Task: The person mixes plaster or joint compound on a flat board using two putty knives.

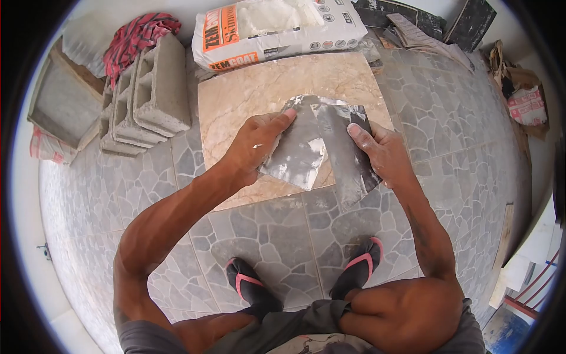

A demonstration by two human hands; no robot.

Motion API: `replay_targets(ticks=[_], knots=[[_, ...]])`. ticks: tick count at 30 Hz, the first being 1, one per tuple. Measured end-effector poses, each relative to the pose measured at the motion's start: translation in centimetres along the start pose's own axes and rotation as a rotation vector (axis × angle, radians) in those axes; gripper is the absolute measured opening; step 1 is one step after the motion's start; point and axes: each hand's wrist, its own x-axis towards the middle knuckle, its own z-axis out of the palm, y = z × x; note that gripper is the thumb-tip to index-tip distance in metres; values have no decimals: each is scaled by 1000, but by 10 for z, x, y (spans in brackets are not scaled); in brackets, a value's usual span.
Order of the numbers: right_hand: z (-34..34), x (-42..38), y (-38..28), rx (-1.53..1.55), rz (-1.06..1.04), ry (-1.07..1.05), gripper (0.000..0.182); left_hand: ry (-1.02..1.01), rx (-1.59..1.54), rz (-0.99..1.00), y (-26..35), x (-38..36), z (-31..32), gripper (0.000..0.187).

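My left hand [254,141] is closed on a grey flat plate [295,144], thumb on top at its upper left edge. White paste is smeared over that plate. A dark grey rectangular scraper blade [345,147] is gripped in my right hand [383,150], thumb pressed on its face and the fingers mostly hidden behind. The blade slants downward, its left edge overlapping the plate's right side in this view. Both tools are held above a tan marble-patterned tile [236,94] on the floor.
An opened skimcoat bag [277,44] with white powder lies behind the tile. Hollow concrete blocks [159,88] stand at left, a red-and-black cloth [141,38] on them. Dark board pieces [471,26] lean at back right. My feet in flip-flops [247,280] are close below.
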Motion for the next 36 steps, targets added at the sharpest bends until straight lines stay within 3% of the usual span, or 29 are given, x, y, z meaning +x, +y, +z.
replay_targets(ticks=[3, 6, 9, 12, 16, 17, 25, 28, 31, 36], knots=[[-11, -14, 2, -185, 78, -67, 47, 43, 17, 52, 5, 2, -12, 35], [-19, -15, 19, -243, -43, -93, 46, 50, 61, 168, 16, 8, -30, 35], [-23, -43, -11, -352, -205, 52, 39, 62, 168, 307, 26, 14, -49, 35], [-21, -57, -24, -582, -468, 99, 31, 80, 365, 343, 38, 16, -59, 34], [8, -57, -17, -850, -1005, 43, 44, 175, 551, 413, 31, 24, -54, 32], [15, -56, -14, -859, -1037, 40, 46, 187, 589, 402, 32, 21, -51, 31], [40, -47, -5, -964, -1136, 9, 46, 218, 795, 497, 34, 7, -38, 35], [42, -36, -1, -970, -1142, 51, 44, 226, 733, 415, 27, 7, -37, 36], [43, -25, 6, -958, -1130, 83, 42, 160, 945, 709, 14, 16, -49, 36], [39, -2, 17, -1014, -1109, 150, 40, 179, 882, 358, 28, -14, -30, 37]])
